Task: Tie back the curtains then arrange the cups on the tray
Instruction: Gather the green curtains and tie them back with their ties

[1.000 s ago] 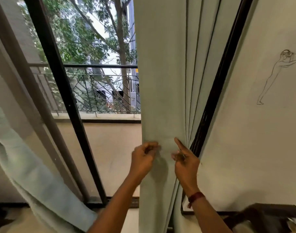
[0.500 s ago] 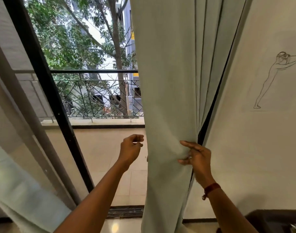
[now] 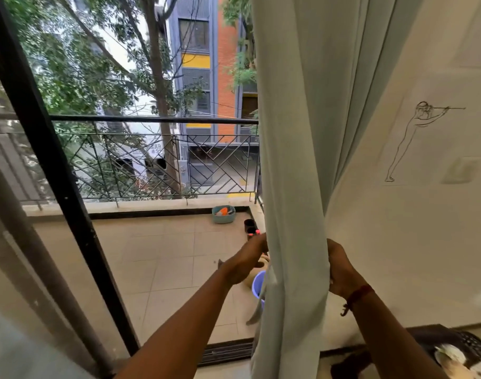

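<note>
A pale green curtain (image 3: 294, 160) hangs in folds right of the open balcony door and is pinched narrow at hand height. My left hand (image 3: 249, 259) reaches round its left edge, with the fingers hidden behind the cloth. On the right side, my right hand (image 3: 340, 272) grips the gathered cloth, fingers wrapped behind it. A thin grey strip (image 3: 257, 310) dangles below my left hand. No cups or tray can be made out clearly.
A black door frame (image 3: 56, 173) slants across the left. On the balcony floor stand a teal basket (image 3: 223, 214), black pots (image 3: 249, 227) and a purple bucket (image 3: 258, 284). A dark woven surface (image 3: 458, 341) holding something white sits bottom right. The wall (image 3: 411, 242) bears a line drawing.
My left hand has moved from open air onto the curtain's left edge. Both hands now squeeze the curtain into a narrower bundle, and the view has tilted up and come nearer.
</note>
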